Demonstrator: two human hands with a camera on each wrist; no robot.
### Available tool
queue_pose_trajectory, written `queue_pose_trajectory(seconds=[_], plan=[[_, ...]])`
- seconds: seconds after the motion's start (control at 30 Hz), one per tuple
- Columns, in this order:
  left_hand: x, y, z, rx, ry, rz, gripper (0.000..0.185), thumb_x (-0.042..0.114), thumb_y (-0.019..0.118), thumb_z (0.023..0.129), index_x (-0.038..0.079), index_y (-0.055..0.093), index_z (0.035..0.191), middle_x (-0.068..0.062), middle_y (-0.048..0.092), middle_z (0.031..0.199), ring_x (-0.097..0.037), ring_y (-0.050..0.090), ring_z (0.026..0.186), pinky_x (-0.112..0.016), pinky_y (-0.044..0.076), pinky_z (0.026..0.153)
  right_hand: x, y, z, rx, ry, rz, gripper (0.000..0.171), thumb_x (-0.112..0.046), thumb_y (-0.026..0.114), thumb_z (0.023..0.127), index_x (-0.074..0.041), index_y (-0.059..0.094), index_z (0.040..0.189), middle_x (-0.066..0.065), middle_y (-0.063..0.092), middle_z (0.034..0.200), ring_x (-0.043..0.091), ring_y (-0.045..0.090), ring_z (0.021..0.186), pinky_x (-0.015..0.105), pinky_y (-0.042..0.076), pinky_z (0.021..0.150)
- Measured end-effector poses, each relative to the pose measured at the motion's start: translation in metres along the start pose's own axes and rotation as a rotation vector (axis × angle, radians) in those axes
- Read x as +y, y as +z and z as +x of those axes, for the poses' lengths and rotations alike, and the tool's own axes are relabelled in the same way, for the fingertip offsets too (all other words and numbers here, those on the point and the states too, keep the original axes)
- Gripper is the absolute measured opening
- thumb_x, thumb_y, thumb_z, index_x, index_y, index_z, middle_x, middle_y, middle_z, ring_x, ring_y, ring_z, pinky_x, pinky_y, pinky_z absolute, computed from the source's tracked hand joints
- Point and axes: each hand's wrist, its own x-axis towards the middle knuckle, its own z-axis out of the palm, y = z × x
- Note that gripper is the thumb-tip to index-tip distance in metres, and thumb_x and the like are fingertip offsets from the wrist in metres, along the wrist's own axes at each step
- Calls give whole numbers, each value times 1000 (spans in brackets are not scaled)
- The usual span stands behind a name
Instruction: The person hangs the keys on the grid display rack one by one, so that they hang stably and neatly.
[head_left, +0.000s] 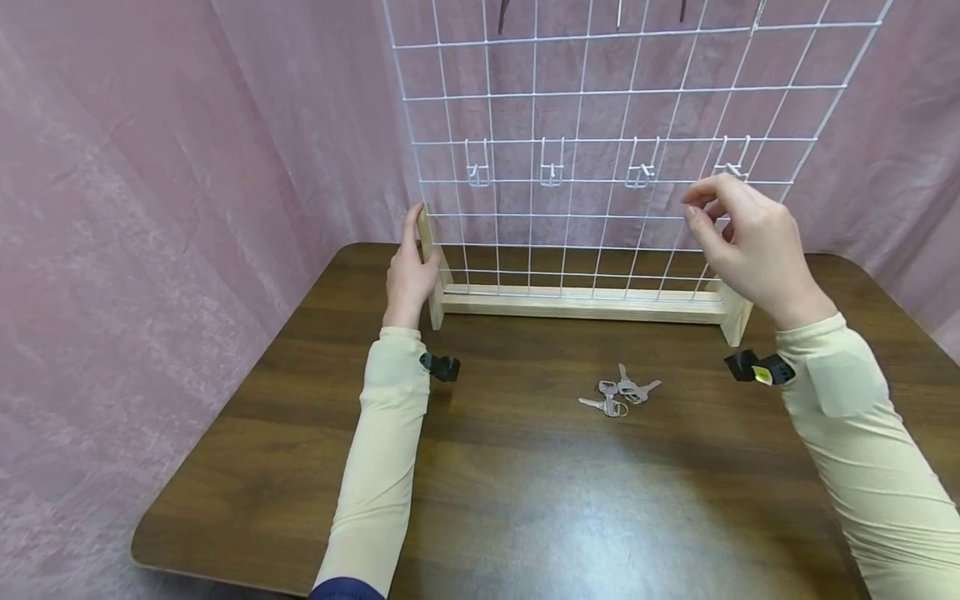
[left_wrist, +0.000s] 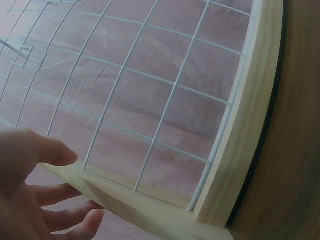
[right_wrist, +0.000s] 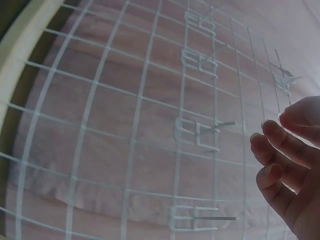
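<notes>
A white wire grid panel (head_left: 600,117) stands upright in a pale wooden base (head_left: 585,304) at the back of a dark wooden table (head_left: 525,500). My left hand (head_left: 408,271) rests with straight fingers against the frame's left wooden post (head_left: 427,242). In the left wrist view the thumb (left_wrist: 55,150) lies on the grid side of the post (left_wrist: 130,205) and the fingers on the other. My right hand (head_left: 750,242) is raised in front of the grid just below the rightmost hook (head_left: 731,169), fingers loosely bent, holding nothing; its fingertips (right_wrist: 272,150) are near the wires.
A small bunch of silver keys (head_left: 618,393) lies on the table in front of the base, between my arms. Three more white hooks (head_left: 551,173) sit in a row on the grid. Dark items hang at the grid's top edge (head_left: 502,12). Pink curtain surrounds the table.
</notes>
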Motion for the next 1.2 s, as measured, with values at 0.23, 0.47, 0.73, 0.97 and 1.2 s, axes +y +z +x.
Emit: queue_pose_trajectory(seconds=[0.23, 0.47, 0.73, 0.97, 1.2], plan=[[-1, 0, 0, -6, -3, -10, 72, 18, 51, 95, 49, 15, 150, -16, 59, 133, -35, 66, 88, -46, 52, 69, 1, 17, -23, -79, -34, 45, 17, 1, 59, 89, 0, 64, 105, 10, 67, 91, -18, 40, 78, 8, 33, 65], [-1, 0, 2, -1, -4, -13, 72, 18, 52, 95, 47, 16, 150, -17, 58, 134, -36, 65, 89, -49, 52, 72, 1, 34, -42, -196, -36, 16, 17, -2, 62, 88, -7, 64, 104, 3, 69, 92, 8, 59, 77, 22, 42, 67], [-2, 0, 6, -2, -7, -18, 74, 18, 53, 94, 51, 16, 149, -16, 58, 135, -37, 65, 95, -51, 53, 76, 3, 53, -56, -404, -116, -20, 15, -7, 63, 89, -14, 62, 102, -3, 66, 86, 9, 59, 73, 29, 46, 58], [-3, 0, 6, -5, -12, -13, 74, 19, 54, 94, 52, 15, 148, -16, 55, 139, -38, 64, 100, -53, 53, 79, 2, 68, -69, -732, -176, 12, 11, -20, 68, 88, -19, 64, 99, -7, 67, 93, 7, 63, 79, 32, 51, 67], [-2, 2, 4, -4, -15, -16, 74, 19, 54, 94, 53, 16, 148, -15, 57, 137, -38, 64, 102, -53, 52, 80, 2, 86, -83, -927, -218, 64, 11, -23, 71, 86, -20, 61, 89, -8, 60, 85, 4, 55, 72, 26, 45, 62]])
